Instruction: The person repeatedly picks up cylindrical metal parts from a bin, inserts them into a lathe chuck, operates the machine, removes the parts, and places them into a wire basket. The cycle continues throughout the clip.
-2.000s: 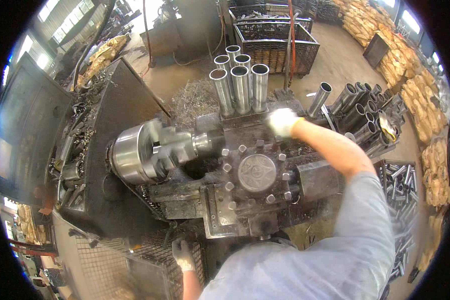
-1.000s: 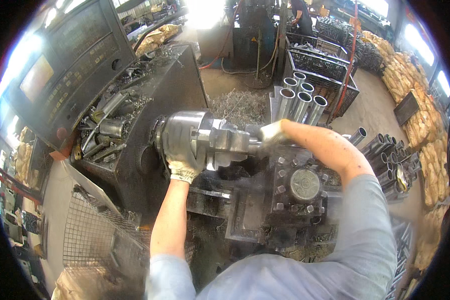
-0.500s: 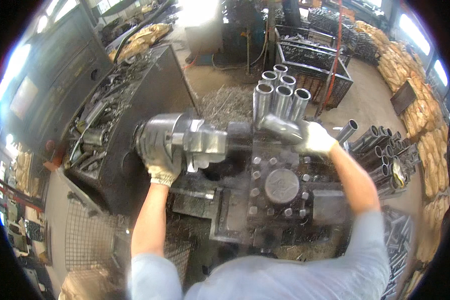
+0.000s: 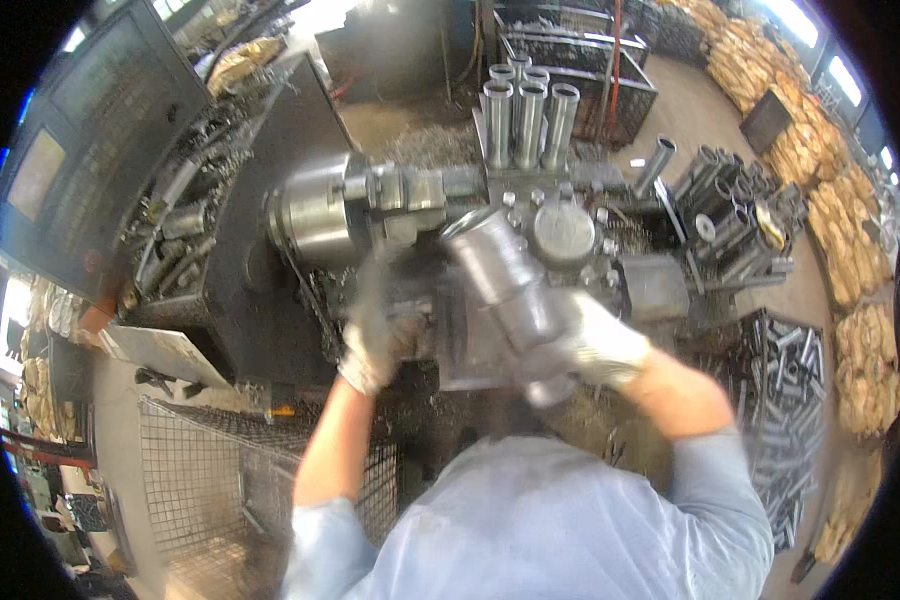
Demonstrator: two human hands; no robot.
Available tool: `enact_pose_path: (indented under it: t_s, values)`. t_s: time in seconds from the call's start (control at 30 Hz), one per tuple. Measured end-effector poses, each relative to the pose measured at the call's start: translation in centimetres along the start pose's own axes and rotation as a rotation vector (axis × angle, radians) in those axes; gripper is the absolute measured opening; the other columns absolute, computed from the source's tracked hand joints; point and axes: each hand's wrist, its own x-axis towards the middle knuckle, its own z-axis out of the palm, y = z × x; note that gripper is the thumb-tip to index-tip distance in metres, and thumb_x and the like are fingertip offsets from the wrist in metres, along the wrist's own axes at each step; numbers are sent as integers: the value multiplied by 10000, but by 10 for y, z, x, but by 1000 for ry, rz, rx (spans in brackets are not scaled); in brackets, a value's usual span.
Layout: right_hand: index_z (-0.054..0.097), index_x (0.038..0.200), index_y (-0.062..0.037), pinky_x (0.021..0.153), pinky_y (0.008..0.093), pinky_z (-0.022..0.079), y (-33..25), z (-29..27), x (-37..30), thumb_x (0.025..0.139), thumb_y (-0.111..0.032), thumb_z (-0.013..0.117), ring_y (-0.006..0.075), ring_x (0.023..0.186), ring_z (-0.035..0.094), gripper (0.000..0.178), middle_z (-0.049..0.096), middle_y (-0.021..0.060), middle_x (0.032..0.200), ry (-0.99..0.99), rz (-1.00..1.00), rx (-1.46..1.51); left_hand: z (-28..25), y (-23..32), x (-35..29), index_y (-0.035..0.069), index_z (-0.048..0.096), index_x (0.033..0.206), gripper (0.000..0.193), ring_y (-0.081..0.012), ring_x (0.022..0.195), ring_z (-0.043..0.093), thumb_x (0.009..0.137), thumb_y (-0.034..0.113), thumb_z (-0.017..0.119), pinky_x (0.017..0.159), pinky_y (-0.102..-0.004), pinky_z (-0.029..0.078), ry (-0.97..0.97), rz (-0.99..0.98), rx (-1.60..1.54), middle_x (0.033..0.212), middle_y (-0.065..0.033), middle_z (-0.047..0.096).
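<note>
A shiny metal tube [image 4: 495, 265] hangs tilted over the front of the lathe, its wider end up and to the left. My gloved right hand [image 4: 595, 342] is closed around its lower part; motion blurs the tube's lower end. My gloved left hand [image 4: 375, 335] is below the lathe chuck [image 4: 320, 212], apart from the tube. Blur smears its fingers, so their pose is unclear. Stepped metal jaws [image 4: 405, 190] stick out from the chuck toward the tool post [image 4: 564, 232], which has a round cap and bolts around it. Several steel tubes [image 4: 530, 125] stand upright behind the cap.
More tubes [image 4: 735, 205] are heaped to the right of the lathe. Small cut pieces fill a bin [image 4: 790, 430] at the lower right. A wire mesh basket [image 4: 195, 470] stands at the lower left. Stacked sacks [image 4: 850, 250] line the right side.
My left hand has come off the chuck and moved down toward me. My right hand has brought the tube from beside the standing tubes down in front of the tool post. The view has shifted.
</note>
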Motion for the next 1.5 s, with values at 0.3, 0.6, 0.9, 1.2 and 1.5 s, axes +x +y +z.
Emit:
enact_pose_path:
  t_s: [0.3,0.6,0.9,1.2,1.5]
  values:
    - [662,1319,21,634,323,566,173,94,37,824,-488,854,157,853,685,736,726,92,1039,123,258,146,37,-101,-84,47,597,1349,485,-254,1054,687,959,268,781,990,-427,553,114,-615,-498,1154,-115,699]
    - [675,1278,16,839,369,594,219,60,32,724,-326,918,219,935,729,695,768,132,1043,153,28,-136,25,-126,-95,3,653,1272,498,-379,1108,720,1077,437,507,1017,-552,572,-18,-618,-977,1190,-216,728]
    - [695,1190,-48,816,382,628,189,-5,3,790,-259,897,254,931,778,495,775,122,1048,543,-12,-103,0,-111,-76,-41,630,1332,683,-362,975,750,1090,568,441,903,-519,623,15,-671,-1042,1106,-194,754]
    - [772,958,-12,725,400,607,68,-125,-12,886,-95,723,285,772,776,120,768,191,885,836,-346,-813,10,-93,-69,74,428,1590,918,-404,1136,717,1000,776,473,977,-556,598,-151,-432,-1133,1302,-176,705]
    - [708,1338,-138,965,517,566,-40,-258,219,974,-482,639,413,1073,737,506,759,250,1165,858,-128,-1274,4,-78,-90,86,397,1576,987,-316,1030,740,899,734,706,875,-467,649,109,-308,-737,1235,-144,700]
